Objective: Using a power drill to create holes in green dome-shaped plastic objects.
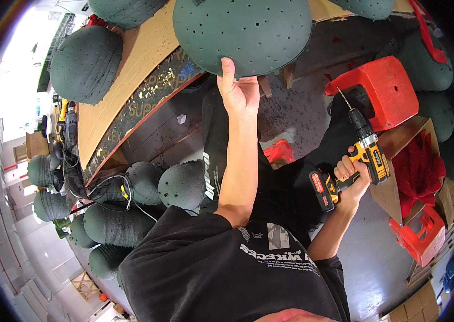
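My left hand (pixel 242 95) grips the near rim of a dark green dome-shaped shell (pixel 243 35). The thumb lies against its outer face, while the other fingers are partly hidden beneath the rim. Small holes and little raised specks dot the dome. In my right hand (pixel 351 180) is a yellow and black cordless drill (pixel 371 155) with a red-labelled battery, the fingers wrapped round its handle. A thin drill bit (pixel 343 97) points up and away, to the right of the dome and apart from it.
Cardboard (pixel 114 102) covers the bench at far left. Stacked green domes (pixel 86 64) stand on it, with more domes (pixel 119 222) lower left. At right are a red stool (pixel 380 91), a cardboard box (pixel 393 188) with red cloth (pixel 417 166), and another red stool (pixel 423 236). Dark shavings litter the floor.
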Motion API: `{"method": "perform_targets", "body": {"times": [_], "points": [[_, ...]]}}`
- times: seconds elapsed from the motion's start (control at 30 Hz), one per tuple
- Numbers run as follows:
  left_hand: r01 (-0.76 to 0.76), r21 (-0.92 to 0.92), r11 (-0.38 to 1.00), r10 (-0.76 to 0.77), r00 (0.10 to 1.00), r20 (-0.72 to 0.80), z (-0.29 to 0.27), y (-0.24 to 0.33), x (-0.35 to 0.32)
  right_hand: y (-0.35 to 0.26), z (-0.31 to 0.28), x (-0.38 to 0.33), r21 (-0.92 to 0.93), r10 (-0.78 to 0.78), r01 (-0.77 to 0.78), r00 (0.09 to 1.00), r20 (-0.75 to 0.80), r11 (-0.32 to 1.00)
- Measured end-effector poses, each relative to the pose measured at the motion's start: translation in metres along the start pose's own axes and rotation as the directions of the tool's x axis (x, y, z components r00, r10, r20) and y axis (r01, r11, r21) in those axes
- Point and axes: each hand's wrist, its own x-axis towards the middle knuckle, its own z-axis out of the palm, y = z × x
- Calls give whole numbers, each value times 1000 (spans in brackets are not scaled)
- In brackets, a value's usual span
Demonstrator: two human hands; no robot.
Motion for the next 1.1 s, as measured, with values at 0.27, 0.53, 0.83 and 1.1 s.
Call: {"method": "perform_targets", "body": {"times": [0.27, 0.53, 0.83, 1.1], "points": [[2, -31, 1000, -2, 1000, 13, -1, 4, 0, 1, 4, -1, -5, -8, 8, 1000, -10, 1000], [8, 16, 1000, -8, 999, 34, 1, 0, -2, 9, 18, 7, -40, -24, 24, 1000, -3, 999], [36, 80, 996, -41, 997, 63, -4, -3, -5, 62, 165, 87, -773, -676, 494, 412, 611, -397], [67, 23, 998, -68, 994, 83, -16, -3, -3, 90, 192, 148, -590, -705, 805, 383, 597, -63]]}}
